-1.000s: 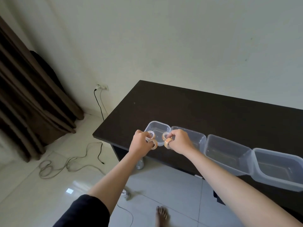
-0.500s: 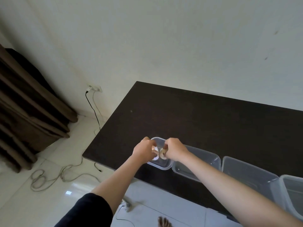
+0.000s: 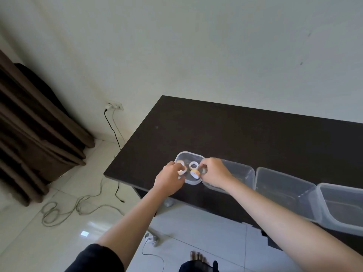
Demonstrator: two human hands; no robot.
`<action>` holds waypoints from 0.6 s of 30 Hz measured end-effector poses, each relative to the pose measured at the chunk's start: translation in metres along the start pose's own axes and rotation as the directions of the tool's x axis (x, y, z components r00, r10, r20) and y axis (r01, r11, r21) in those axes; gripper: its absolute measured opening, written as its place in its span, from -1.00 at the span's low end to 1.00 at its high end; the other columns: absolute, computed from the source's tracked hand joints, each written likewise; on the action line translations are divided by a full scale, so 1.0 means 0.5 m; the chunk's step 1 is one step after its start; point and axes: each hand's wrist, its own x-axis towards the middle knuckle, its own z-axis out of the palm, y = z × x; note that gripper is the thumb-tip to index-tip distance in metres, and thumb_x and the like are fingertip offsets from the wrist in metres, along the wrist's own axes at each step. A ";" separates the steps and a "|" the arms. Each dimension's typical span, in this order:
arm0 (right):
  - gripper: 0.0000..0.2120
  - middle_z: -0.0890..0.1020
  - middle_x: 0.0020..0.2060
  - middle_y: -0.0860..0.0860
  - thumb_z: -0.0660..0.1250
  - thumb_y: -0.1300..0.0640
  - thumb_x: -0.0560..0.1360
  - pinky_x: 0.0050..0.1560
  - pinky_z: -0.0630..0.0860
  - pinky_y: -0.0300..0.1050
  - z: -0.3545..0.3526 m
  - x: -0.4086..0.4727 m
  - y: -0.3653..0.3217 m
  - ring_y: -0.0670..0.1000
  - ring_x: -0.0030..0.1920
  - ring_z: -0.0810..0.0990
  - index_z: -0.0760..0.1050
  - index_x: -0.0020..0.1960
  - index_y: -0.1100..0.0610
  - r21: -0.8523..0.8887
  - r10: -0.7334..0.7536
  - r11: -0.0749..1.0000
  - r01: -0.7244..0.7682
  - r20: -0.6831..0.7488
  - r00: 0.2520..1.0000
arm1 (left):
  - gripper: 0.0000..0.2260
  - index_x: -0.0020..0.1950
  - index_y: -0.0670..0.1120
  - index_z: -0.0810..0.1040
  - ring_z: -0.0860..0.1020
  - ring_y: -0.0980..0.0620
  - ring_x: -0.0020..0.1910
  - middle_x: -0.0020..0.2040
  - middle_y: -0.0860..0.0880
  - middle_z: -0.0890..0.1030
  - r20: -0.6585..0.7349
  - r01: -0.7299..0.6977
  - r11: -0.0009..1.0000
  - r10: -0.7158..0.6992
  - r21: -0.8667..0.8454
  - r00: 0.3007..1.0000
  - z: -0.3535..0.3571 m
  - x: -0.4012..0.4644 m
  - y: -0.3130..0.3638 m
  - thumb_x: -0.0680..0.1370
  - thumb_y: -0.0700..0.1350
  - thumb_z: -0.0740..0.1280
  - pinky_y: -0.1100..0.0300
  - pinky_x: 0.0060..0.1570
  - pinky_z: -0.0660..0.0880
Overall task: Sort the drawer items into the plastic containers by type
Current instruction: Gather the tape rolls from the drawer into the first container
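A small square clear container (image 3: 189,153) stands at the left end of a row on the dark table (image 3: 216,130). Both hands hover over it. My left hand (image 3: 169,178) pinches a beige tape roll (image 3: 181,167) just inside the container's left side. My right hand (image 3: 215,171) holds a tilted yellowish tape roll (image 3: 195,173) by its edge at the container's front right. A white tape roll (image 3: 193,165) lies loose on the container's floor between the two hands.
Three larger clear containers (image 3: 242,169) (image 3: 284,185) (image 3: 343,205) continue the row to the right along the table's front edge. Brown curtains (image 3: 39,134) hang at the left. Cables (image 3: 78,207) lie on the tiled floor under a wall socket (image 3: 115,106). A bare foot (image 3: 197,258) shows below.
Both hands have come down from above the container's rim into it with the tape rolls. A white roll now lies loose inside. The view has tilted up and left.
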 end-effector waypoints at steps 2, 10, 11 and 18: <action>-0.86 0.64 -0.09 0.01 0.38 0.14 0.43 -0.20 0.51 -0.12 0.003 -0.051 0.002 0.03 -0.14 0.61 0.59 -0.02 0.03 0.019 -0.009 1.000 0.010 -0.042 0.999 | -0.76 0.12 -0.01 0.56 0.55 -0.01 -0.09 0.05 0.03 0.51 -0.025 -0.009 1.000 0.008 -0.022 1.000 0.006 -0.052 0.011 0.46 -0.08 0.35 0.08 -0.14 0.54; -0.82 0.65 -0.04 -0.02 0.42 0.14 0.41 0.06 0.57 -0.03 0.042 -0.323 0.074 -0.01 -0.02 0.60 0.60 0.02 0.08 0.051 0.007 0.999 -0.007 0.007 1.000 | -0.75 0.13 -0.05 0.56 0.55 -0.02 0.00 0.07 -0.01 0.53 0.070 -0.017 0.995 0.024 -0.097 0.997 0.107 -0.287 0.078 0.45 -0.10 0.34 0.12 -0.02 0.51; -0.80 0.64 -0.04 -0.03 0.43 0.12 0.42 0.07 0.56 -0.06 0.045 -0.357 0.091 -0.01 -0.01 0.60 0.60 0.03 0.09 0.050 0.022 0.999 -0.023 0.019 1.000 | -0.75 0.13 -0.05 0.56 0.55 -0.02 -0.01 0.09 -0.01 0.53 0.092 -0.028 0.995 0.037 -0.091 0.995 0.125 -0.311 0.089 0.46 -0.09 0.34 0.14 -0.03 0.51; -0.74 0.63 0.00 -0.05 0.43 0.05 0.44 -0.01 0.53 -0.20 0.039 -0.539 0.219 -0.05 0.01 0.58 0.58 0.11 0.08 0.040 0.149 0.987 -0.153 0.086 0.985 | -0.76 0.14 -0.02 0.55 0.56 -0.01 -0.05 0.11 0.01 0.56 0.220 -0.089 0.986 0.118 -0.138 0.968 0.243 -0.423 0.190 0.49 -0.04 0.33 0.17 -0.01 0.50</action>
